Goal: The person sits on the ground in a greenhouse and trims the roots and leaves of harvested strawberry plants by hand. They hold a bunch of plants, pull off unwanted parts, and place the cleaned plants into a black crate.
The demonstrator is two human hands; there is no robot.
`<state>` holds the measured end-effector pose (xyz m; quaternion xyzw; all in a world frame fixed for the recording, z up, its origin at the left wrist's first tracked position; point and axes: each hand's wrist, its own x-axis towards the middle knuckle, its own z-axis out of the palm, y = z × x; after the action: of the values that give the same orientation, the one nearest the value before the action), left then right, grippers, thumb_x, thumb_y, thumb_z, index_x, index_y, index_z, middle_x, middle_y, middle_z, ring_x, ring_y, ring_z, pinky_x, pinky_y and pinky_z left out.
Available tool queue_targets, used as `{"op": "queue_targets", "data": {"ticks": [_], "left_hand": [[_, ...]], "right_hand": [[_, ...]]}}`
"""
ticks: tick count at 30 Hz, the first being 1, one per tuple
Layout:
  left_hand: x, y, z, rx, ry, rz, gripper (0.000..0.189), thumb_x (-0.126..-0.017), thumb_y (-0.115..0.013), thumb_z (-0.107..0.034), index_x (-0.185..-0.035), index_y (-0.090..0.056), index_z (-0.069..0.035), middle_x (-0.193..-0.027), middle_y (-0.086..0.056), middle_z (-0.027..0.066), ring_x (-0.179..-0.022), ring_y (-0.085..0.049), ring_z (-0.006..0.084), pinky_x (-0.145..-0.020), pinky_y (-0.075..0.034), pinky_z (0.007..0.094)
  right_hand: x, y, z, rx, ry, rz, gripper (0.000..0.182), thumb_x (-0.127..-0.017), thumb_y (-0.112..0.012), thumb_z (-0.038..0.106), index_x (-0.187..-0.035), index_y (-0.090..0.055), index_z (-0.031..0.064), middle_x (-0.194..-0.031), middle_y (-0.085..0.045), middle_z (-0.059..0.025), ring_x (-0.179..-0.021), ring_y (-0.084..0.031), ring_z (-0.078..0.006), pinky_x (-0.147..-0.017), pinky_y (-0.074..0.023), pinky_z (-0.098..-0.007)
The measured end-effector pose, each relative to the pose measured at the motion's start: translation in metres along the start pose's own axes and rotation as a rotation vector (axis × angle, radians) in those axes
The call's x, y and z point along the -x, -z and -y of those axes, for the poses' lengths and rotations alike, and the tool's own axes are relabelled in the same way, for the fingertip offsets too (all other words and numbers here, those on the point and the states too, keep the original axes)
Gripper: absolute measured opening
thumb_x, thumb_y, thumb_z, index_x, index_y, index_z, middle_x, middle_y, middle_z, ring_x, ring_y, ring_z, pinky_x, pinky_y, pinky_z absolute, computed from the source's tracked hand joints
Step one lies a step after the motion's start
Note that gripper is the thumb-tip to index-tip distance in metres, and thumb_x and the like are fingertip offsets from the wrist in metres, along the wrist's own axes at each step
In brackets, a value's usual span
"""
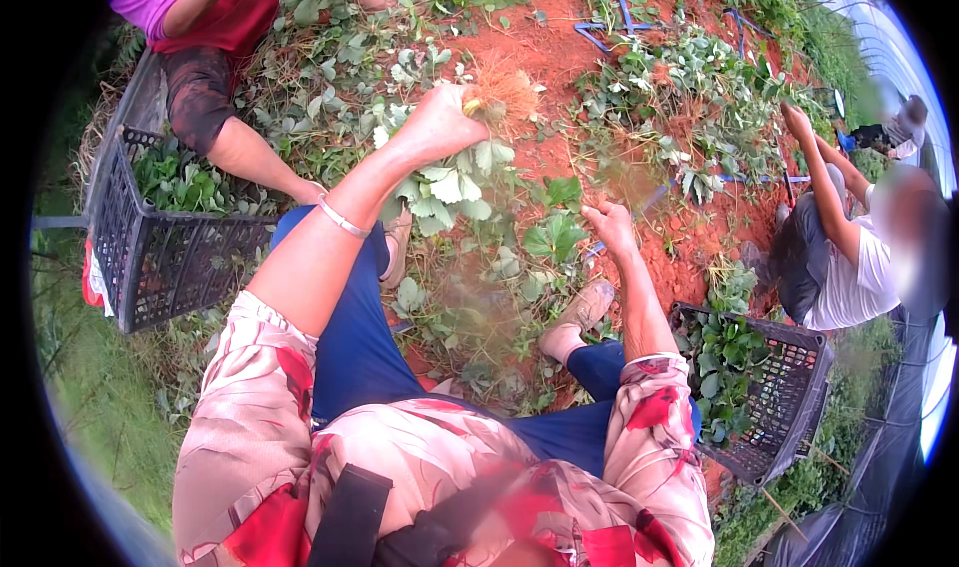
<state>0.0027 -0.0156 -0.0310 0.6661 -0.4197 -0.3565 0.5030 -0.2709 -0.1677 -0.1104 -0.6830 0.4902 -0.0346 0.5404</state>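
My left hand (443,123) is closed around a bunch of bare-root strawberry seedlings (453,186). Their orange-brown roots (511,91) fan out past my thumb, and pale leaves hang below my wrist. To the right, my right hand (613,226) pinches a smaller strawberry seedling (558,231) between thumb and fingers, its bright green leaves turned towards my left hand. Beneath both hands, between my shoes, loose strawberry plants (509,267) lie scattered over red soil (554,140).
A black plastic crate (180,256) holding green plants stands at left; another crate (779,402) sits tilted at right. One co-worker (217,20) sits at upper left, another (846,260) at right. A plant heap (689,102) and blue strapping (622,24) lie ahead.
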Motion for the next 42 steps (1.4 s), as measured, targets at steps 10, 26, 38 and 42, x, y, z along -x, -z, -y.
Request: {"op": "queue_targets", "data": {"ticks": [10,26,38,42], "left_hand": [[0.006,0.016,-0.007,0.454,0.076,0.142,0.029,-0.066,-0.067,-0.004,-0.094,-0.059,-0.002,-0.08,-0.06,0.0014,-0.067,-0.055,0.0075,-0.058,-0.045,0.0237],[0.017,-0.025,-0.013,0.561,0.021,0.157,0.038,-0.07,-0.065,-0.005,-0.107,-0.056,-0.003,-0.1,-0.06,0.0033,-0.088,-0.054,0.0102,-0.081,-0.043,0.0254],[0.019,-0.004,-0.032,0.751,-0.023,0.14,0.037,-0.072,-0.064,-0.001,-0.108,-0.054,-0.002,-0.102,-0.059,0.0046,-0.089,-0.057,0.0124,-0.078,-0.047,0.0271],[0.017,0.009,-0.031,0.813,0.038,0.17,0.035,-0.071,-0.066,-0.004,-0.103,-0.054,-0.005,-0.093,-0.057,0.0018,-0.082,-0.057,0.014,-0.074,-0.049,0.0278]], "right_hand": [[0.06,-0.01,0.052,-0.421,0.184,-0.283,0.018,-0.073,-0.068,0.014,-0.068,-0.052,0.0058,-0.054,-0.049,-0.0012,-0.042,-0.044,-0.0079,-0.037,-0.0357,-0.0223],[0.079,-0.093,0.125,-0.704,0.257,-0.218,0.028,-0.075,-0.057,0.0,-0.103,-0.054,-0.0049,-0.085,-0.061,-0.009,-0.068,-0.06,-0.0157,-0.055,-0.0495,-0.023],[0.089,-0.079,0.146,-0.194,0.58,-0.52,0.015,-0.077,-0.059,0.006,-0.092,-0.061,0.0019,-0.075,-0.061,0.0008,-0.061,-0.049,-0.0032,-0.052,-0.0399,-0.0182],[0.116,-0.046,0.154,-0.325,0.619,-0.587,0.012,-0.081,-0.056,0.005,-0.09,-0.061,-0.0015,-0.073,-0.06,-0.0017,-0.064,-0.053,-0.0048,-0.06,-0.0434,-0.0183]]}}
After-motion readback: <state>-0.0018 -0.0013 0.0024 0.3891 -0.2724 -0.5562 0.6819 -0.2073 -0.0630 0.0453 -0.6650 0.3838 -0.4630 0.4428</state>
